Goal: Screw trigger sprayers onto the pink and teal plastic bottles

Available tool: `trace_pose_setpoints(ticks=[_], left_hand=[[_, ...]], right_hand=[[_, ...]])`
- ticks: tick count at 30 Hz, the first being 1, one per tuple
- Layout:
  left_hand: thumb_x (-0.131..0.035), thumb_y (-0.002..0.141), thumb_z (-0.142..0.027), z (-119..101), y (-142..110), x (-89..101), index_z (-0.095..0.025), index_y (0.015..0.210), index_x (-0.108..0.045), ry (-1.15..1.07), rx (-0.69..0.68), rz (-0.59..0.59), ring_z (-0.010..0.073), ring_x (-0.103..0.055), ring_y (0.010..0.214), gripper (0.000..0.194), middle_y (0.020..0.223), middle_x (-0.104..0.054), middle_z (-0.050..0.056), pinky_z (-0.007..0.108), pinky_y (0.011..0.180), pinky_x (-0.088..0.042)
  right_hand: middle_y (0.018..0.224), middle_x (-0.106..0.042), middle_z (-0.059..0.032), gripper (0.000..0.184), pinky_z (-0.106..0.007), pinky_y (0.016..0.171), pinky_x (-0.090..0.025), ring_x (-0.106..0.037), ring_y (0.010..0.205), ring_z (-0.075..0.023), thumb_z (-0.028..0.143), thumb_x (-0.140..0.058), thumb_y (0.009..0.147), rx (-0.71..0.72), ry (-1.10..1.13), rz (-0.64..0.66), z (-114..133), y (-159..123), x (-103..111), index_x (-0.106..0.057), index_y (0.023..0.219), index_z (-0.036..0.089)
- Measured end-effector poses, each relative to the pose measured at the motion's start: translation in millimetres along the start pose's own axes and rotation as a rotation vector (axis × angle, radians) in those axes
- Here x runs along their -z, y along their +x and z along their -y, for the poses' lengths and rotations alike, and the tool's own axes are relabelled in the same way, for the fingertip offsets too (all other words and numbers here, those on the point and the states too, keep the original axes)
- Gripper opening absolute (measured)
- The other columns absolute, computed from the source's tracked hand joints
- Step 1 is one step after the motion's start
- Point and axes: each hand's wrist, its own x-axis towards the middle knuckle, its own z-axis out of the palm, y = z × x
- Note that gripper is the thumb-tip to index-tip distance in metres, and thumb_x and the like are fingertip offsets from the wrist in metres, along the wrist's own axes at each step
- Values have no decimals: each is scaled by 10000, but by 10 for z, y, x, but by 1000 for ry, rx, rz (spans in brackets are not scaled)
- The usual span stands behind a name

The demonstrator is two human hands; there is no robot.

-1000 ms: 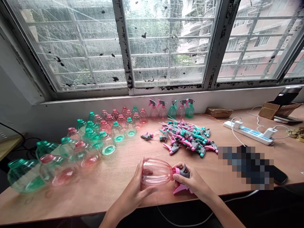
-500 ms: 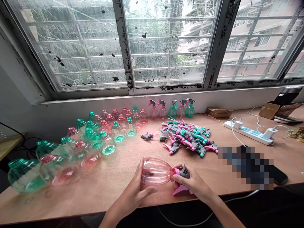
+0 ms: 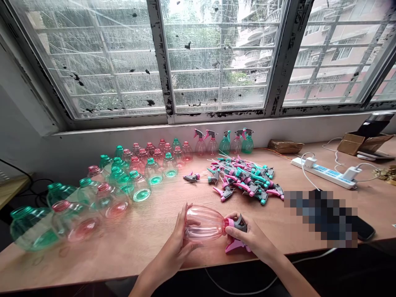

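Observation:
A clear pink spray bottle (image 3: 206, 222) lies sideways in front of me near the table's front edge. My left hand (image 3: 181, 241) cups its base, with some fingers behind the plastic and the thumb below. At the neck, my right hand (image 3: 247, 235) grips the pink collar of a grey and pink spray head (image 3: 229, 223), thumb and fingers closed round it. The spray head sits on the bottle's mouth; whether it is fully tight I cannot tell. Its pink trigger (image 3: 235, 246) points down toward the front edge.
Green and pink bottles without heads (image 3: 140, 187) stand on the left. Beyond my hands lies a pile of loose spray heads (image 3: 244, 177), one spray head (image 3: 192, 177) apart. Several bottles with heads (image 3: 224, 144) line the wall. A power strip (image 3: 324, 172) and phone (image 3: 365, 229) are rightward.
My left hand's fingers have shifted around the bottle's base, and its thumb has turned slightly. My right hand stays on the collar.

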Motion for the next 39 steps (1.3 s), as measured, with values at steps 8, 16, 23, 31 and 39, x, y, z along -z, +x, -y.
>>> trace_pose_setpoints(ticks=[8, 16, 23, 31, 39], left_hand=[[-630, 986, -240, -39, -17, 10, -381, 1637, 4, 0, 41, -9, 279, -542, 1303, 919, 1466, -474, 116, 470, 1162, -372], [-658, 977, -455, -77, -17, 22, -327, 1647, -88, 16, 89, -47, 338, -234, 1557, 889, 1675, -255, 107, 483, 1290, -168], [-699, 958, -414, -48, -21, 20, -311, 1649, -66, -16, 111, -52, 329, -492, 1382, 943, 1491, -490, 134, 504, 1225, -318], [-701, 953, -284, -65, -4, 8, -370, 1649, -88, 50, 55, -94, 334, -297, 1539, 931, 1705, -245, 78, 499, 1282, -210], [-782, 894, -388, -55, 3, 21, -291, 1653, -161, 44, 48, -86, 374, -229, 1566, 986, 1679, -313, 136, 523, 1291, -185]], right_hand=[[706, -717, -8, 434, -259, 503, -431, -655, 631, -187, 543, -822, 818, 5, 8, 13, 53, -27, -12, -656, 984, 178], [712, -707, 20, 401, -276, 619, -503, -655, 638, -169, 499, -846, 813, 25, 60, 19, 86, -29, -30, -645, 971, 189], [707, -701, 18, 410, -301, 635, -514, -664, 645, -188, 507, -838, 818, 29, 55, 12, 61, -24, -28, -623, 972, 193], [687, -698, 20, 423, -281, 601, -483, -645, 626, -178, 519, -840, 810, 14, 56, 24, 68, -27, -31, -625, 970, 191], [711, -698, 12, 423, -310, 624, -503, -649, 649, -188, 517, -847, 799, 0, 36, 27, 75, -32, -24, -638, 956, 184]])
